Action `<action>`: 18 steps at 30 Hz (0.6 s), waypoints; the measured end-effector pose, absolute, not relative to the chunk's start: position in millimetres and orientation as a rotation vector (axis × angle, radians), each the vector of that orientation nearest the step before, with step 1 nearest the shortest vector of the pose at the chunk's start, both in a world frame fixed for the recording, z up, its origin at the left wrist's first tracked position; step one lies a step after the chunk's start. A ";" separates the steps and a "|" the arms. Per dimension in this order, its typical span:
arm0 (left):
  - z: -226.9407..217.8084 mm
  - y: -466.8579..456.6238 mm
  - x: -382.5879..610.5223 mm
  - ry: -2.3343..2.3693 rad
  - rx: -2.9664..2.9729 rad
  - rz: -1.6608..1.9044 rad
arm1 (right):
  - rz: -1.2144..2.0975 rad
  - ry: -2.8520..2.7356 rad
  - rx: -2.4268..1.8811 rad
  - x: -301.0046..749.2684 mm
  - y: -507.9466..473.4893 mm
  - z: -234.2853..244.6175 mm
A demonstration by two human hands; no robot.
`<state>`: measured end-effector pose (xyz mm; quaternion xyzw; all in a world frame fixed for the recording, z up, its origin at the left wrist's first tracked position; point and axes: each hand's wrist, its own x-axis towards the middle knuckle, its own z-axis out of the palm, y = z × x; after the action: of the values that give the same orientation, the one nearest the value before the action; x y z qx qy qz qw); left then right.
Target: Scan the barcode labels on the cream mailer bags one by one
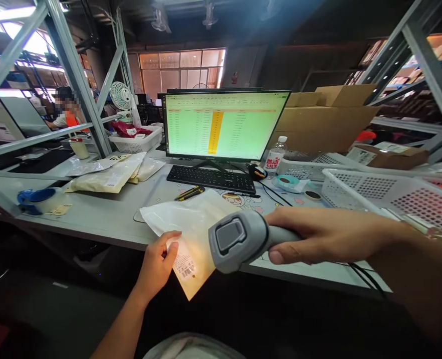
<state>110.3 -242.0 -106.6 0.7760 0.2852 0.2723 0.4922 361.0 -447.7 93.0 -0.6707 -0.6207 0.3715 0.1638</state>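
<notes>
Grey scanner (239,239) clasped in right hand (318,234), fingers wrapped round its handle. Left hand (157,264) pinches white pouch (191,219) over bench (105,232) near edge. Likely scanning step; nose wants squaring on barcode label (185,264).

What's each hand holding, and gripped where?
Left hand pinches the white bag by its labelled lower edge; right hand grips the scanner by its handle.

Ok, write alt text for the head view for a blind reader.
The right hand aims a grey scanner at the label on a white bag, held by the left hand at the desk edge. Behind are a keyboard, a monitor with a green spreadsheet and white baskets.
</notes>
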 end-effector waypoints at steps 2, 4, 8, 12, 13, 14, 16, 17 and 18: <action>-108.8 -244.3 109.1 0.687 1.858 0.642 | 1.246 -1.793 -1.859 358.3 -439.4 92.4; -110.0 -244.6 108.9 0.679 1.822 0.620 | 1.336 -1.786 -1.822 357.9 -434.4 88.6; -112.7 -245.4 108.9 0.699 1.837 0.638 | 1.302 -1.751 -1.845 360.1 -434.0 80.8; -123.7 -250.7 94.8 0.787 1.708 0.722 | 0.920 -1.576 -2.071 383.6 -433.3 44.5; -127.3 -251.0 87.4 0.813 1.642 0.751 | 0.774 -1.510 -2.152 394.4 -432.8 27.4; -130.8 -250.1 78.7 0.840 1.577 0.785 | 0.599 -1.447 -2.242 406.5 -432.5 7.7; -136.9 -243.8 58.8 0.897 1.456 0.861 | 0.335 -1.275 -2.455 430.8 -433.1 -35.5; -139.6 -238.6 48.9 0.925 1.387 0.888 | 0.273 -1.175 -2.580 441.2 -433.8 -56.8; -142.3 -232.6 39.6 0.955 1.302 0.899 | 0.215 -1.064 -2.694 449.4 -434.4 -76.7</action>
<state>39.6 -232.6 -142.3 0.5623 0.4125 0.3882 0.6025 449.4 -434.4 -76.7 -0.9210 -0.3638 0.0734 0.1180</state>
